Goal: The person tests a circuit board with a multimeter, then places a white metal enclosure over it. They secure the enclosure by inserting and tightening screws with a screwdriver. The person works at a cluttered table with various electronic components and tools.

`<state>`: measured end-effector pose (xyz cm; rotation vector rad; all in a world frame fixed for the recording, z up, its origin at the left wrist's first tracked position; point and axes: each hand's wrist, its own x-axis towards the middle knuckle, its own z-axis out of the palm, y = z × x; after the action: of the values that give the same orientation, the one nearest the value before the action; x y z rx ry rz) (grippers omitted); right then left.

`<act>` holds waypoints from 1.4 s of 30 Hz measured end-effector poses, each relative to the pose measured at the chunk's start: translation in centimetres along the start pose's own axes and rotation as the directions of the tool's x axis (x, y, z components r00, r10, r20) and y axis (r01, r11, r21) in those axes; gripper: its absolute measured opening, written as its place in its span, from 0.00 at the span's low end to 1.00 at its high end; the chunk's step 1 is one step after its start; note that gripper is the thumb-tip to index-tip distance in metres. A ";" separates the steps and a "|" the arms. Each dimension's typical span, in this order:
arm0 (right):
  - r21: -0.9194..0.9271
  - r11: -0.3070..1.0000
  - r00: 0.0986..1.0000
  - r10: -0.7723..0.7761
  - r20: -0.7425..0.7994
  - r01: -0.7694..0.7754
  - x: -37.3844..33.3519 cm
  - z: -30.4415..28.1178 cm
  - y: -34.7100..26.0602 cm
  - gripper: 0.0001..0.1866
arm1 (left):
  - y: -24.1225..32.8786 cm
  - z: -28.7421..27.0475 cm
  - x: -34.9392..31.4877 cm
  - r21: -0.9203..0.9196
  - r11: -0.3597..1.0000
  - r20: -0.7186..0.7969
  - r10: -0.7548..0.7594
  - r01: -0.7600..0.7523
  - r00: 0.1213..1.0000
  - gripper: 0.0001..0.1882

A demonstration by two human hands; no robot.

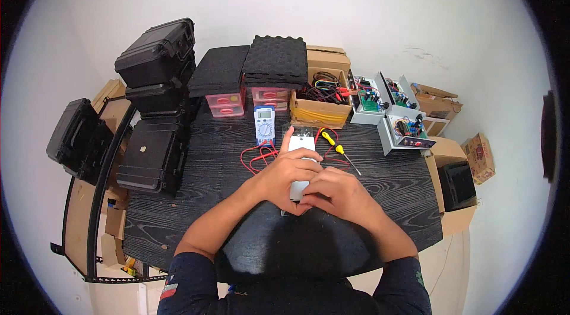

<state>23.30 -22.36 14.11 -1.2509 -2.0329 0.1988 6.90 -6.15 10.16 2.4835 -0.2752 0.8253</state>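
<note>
Both of my hands hold a flat white rectangular device (301, 144) over the middle of the dark wood-grain table (196, 196). My left hand (280, 177) grips its left side with the index finger stretched up along the edge. My right hand (339, 191) covers its lower right end. Most of the device's lower half is hidden by my fingers. Just beyond it lie a blue and white multimeter (265, 123) with red leads (256, 157) and a yellow-handled screwdriver (336, 149).
Black hard cases (155, 54) are stacked at the table's left. Black foam pads (276, 61) top pink drawer boxes (225, 104) at the back. A cardboard box of cables (320, 101) and open grey electronics enclosures (404, 128) stand at the back right. More boxes sit on the floor at right.
</note>
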 end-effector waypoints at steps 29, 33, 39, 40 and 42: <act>0.065 0.998 0.999 -0.019 0.037 0.017 1.7 -1.0 -0.4 0.13 | -0.4 0.1 -0.3 -0.005 1.000 0.002 0.005 -0.005 1.000 0.32; 0.010 1.000 0.995 0.012 0.095 -0.013 1.4 -0.6 0.4 0.14 | -0.2 0.2 -0.3 -0.007 1.000 -0.021 0.003 -0.004 1.000 0.29; 0.078 0.997 0.992 -0.009 -0.126 0.019 2.9 -0.3 1.8 0.13 | 0.0 -0.3 -0.7 -0.010 1.000 -0.046 -0.002 0.002 0.999 0.26; 0.126 0.992 0.971 0.045 -0.234 -0.016 3.0 0.4 4.1 0.14 | 0.1 -0.3 -0.6 -0.003 1.000 -0.049 -0.001 0.001 0.999 0.26; 0.295 0.932 0.867 0.318 -0.385 -0.210 4.9 0.7 7.7 0.13 | 0.0 -0.2 -0.5 0.001 1.000 -0.021 0.011 -0.011 1.000 0.25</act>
<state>27.07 -14.19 12.41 -1.2835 -1.4108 0.2698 6.41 -6.03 9.96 2.4748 -0.2815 0.8555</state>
